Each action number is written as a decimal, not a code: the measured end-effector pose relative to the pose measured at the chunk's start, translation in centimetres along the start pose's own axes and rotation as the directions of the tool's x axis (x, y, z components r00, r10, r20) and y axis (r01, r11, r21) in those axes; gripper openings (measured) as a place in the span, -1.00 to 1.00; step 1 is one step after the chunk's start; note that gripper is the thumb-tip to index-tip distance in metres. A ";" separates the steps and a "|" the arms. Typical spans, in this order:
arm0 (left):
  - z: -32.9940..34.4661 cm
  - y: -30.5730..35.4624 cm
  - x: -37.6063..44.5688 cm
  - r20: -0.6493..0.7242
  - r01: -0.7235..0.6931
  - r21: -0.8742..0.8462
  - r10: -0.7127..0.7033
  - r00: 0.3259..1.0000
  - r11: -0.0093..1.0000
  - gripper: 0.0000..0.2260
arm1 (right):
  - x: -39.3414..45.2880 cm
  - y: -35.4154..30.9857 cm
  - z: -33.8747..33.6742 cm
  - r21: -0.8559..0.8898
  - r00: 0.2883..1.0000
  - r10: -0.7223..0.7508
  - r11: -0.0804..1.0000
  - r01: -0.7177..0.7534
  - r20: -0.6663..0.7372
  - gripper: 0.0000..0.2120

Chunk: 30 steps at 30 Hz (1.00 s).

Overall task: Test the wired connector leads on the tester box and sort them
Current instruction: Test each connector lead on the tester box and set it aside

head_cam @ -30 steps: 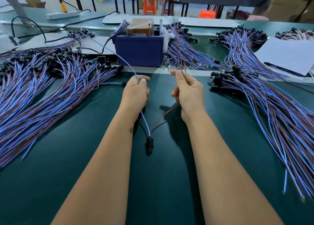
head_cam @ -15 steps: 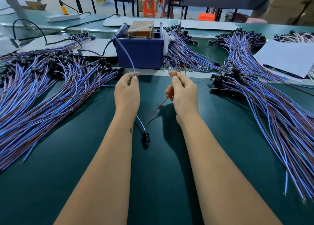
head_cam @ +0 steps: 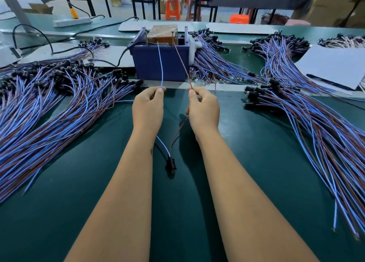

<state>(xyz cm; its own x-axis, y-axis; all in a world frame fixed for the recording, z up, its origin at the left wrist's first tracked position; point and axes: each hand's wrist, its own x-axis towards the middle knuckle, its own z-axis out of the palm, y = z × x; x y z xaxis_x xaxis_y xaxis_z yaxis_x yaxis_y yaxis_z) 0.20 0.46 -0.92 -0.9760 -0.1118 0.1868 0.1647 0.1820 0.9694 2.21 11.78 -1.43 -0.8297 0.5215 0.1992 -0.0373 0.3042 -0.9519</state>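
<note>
My left hand (head_cam: pixel 147 107) pinches the blue wire (head_cam: pixel 161 64) of one lead, and my right hand (head_cam: pixel 203 107) pinches its brown wire (head_cam: pixel 182 62). Both wires rise from my fingertips toward the top of the blue tester box (head_cam: pixel 160 64), where a brown block (head_cam: pixel 162 34) sits between metal pins. The lead's black connector (head_cam: pixel 171 164) hangs low between my forearms, just above the green mat (head_cam: pixel 246 153). Whether the wire tips touch the pins, I cannot tell.
A large pile of blue-and-brown leads (head_cam: pixel 49 107) spreads over the mat on the left. Another pile (head_cam: pixel 316 127) fans out on the right, and more leads (head_cam: pixel 217 64) lie behind beside the box. White paper with a pen (head_cam: pixel 335 66) lies far right. Black cables (head_cam: pixel 49 44) run at back left.
Both hands have moved forward toward the tester box, drawing the connector along the mat. The two wire ends now stand up against the box's top instead of bending sideways.
</note>
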 end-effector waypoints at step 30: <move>-1.2 -0.7 0.6 -0.092 0.176 -0.119 -0.187 0.978 0.977 -0.81 | -0.4 0.2 -0.7 -0.081 0.993 -0.095 0.992 0.100 0.063 -0.76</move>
<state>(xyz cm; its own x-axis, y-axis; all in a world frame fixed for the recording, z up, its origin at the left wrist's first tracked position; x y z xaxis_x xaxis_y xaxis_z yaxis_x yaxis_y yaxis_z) -0.35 -0.91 -1.25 -0.9722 -0.2334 0.0159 0.0062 0.0422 0.9991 2.89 12.17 -1.56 -0.8557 0.4390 0.2739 -0.0749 0.4187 -0.9050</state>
